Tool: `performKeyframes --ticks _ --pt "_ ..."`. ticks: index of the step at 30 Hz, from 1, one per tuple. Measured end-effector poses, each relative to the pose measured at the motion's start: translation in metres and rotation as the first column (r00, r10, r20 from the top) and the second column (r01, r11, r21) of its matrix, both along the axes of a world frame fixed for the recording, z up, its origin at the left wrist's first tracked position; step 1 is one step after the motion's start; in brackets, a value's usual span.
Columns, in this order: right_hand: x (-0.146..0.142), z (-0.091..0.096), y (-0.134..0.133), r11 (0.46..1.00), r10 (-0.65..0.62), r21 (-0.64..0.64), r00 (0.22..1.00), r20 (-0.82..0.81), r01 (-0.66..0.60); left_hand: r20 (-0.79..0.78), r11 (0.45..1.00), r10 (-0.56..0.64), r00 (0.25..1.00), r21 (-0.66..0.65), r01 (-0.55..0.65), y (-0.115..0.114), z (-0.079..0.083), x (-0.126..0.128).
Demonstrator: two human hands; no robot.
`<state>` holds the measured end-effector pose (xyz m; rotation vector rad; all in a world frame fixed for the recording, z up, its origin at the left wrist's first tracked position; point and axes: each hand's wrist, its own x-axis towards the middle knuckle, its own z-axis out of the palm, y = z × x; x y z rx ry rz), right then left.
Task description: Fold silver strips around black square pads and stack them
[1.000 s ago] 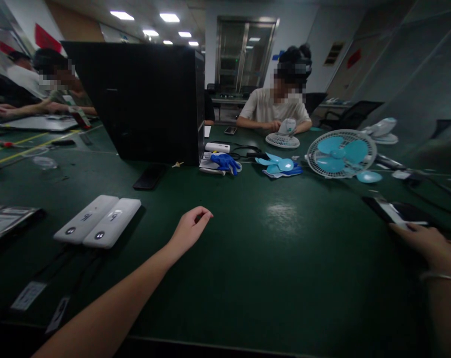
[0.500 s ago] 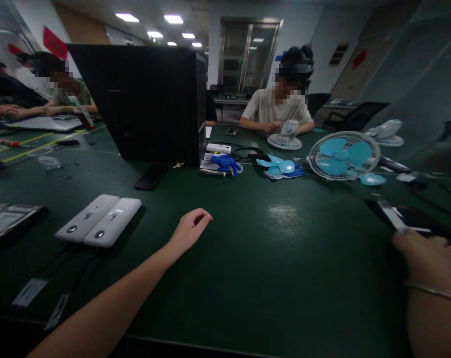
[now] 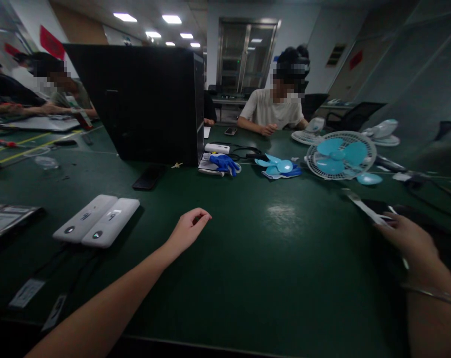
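Note:
My left hand (image 3: pixel 191 226) rests on the green table (image 3: pixel 247 278) with its fingers curled in and thumb near the index finger. Nothing shows in it. At the right, my right hand (image 3: pixel 409 236) is closed on a long, thin, silvery-white flat strip-like thing (image 3: pixel 365 206). One end points away toward the fan; a narrow pale piece also shows below the palm. Blur and the fingers hide its exact kind. Under and beside this hand lies a dark, flat item (image 3: pixel 430 221), hard to make out.
White power banks (image 3: pixel 111 223) with cables lie left. Beyond are a black phone (image 3: pixel 148 177), a key (image 3: pixel 176 165), a black computer case (image 3: pixel 146 104), gloves (image 3: pixel 225 164), blue fan blades (image 3: pixel 273 164) and a fan (image 3: pixel 340 155). A person (image 3: pixel 273 109) sits opposite.
My right hand has lifted the silvery strip from over the dark item and shifted left. My left hand has stayed put. The person opposite has moved a white fan part rightward.

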<state>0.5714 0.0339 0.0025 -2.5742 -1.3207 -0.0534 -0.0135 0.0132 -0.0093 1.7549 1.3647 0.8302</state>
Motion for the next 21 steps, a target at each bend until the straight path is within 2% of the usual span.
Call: performKeyframes --ticks 3,5,6,7,9,12,14,15,17,21 --pt "-0.039 0.013 0.008 0.981 0.188 0.055 0.979 -0.082 -0.184 0.070 0.999 -0.031 0.997 -0.015 0.032 0.000 0.000 0.001" --pt "-0.077 0.021 0.013 0.916 0.395 0.128 0.912 -0.109 -0.381 0.106 0.997 -0.063 0.992 -0.045 0.068 0.000 -0.002 0.002" --pt "-0.099 0.026 0.013 0.848 0.523 0.172 0.843 -0.125 -0.501 0.119 0.994 -0.075 0.990 -0.066 0.083 0.000 -0.003 0.003" --pt "-0.122 0.029 0.012 0.756 0.652 0.207 0.745 -0.142 -0.621 0.131 0.991 -0.085 0.988 -0.089 0.097 0.000 -0.004 0.003" --pt "-0.168 0.036 0.004 0.575 0.818 0.234 0.547 -0.177 -0.784 0.169 0.983 -0.101 0.980 -0.133 0.124 0.000 -0.005 0.004" --pt "-0.227 0.040 -0.014 0.347 0.931 0.250 0.301 -0.205 -0.904 0.249 0.970 -0.148 0.957 -0.154 0.190 -0.002 -0.005 0.005" --pt "-0.254 0.040 -0.025 0.226 0.963 0.250 0.177 -0.205 -0.941 0.268 0.961 -0.181 0.946 -0.158 0.229 -0.005 -0.001 0.005" --pt "-0.263 0.039 -0.029 0.186 0.970 0.244 0.137 -0.203 -0.952 0.265 0.958 -0.188 0.946 -0.161 0.236 -0.006 0.000 0.005" --pt "-0.275 0.037 -0.034 0.145 0.974 0.222 0.099 -0.206 -0.964 0.224 0.942 -0.252 0.941 -0.165 0.292 -0.009 0.004 0.006" --pt "-0.278 0.032 -0.035 0.148 0.962 0.169 0.102 -0.253 -0.975 0.122 0.934 -0.299 0.946 -0.165 0.317 -0.011 0.007 0.009"
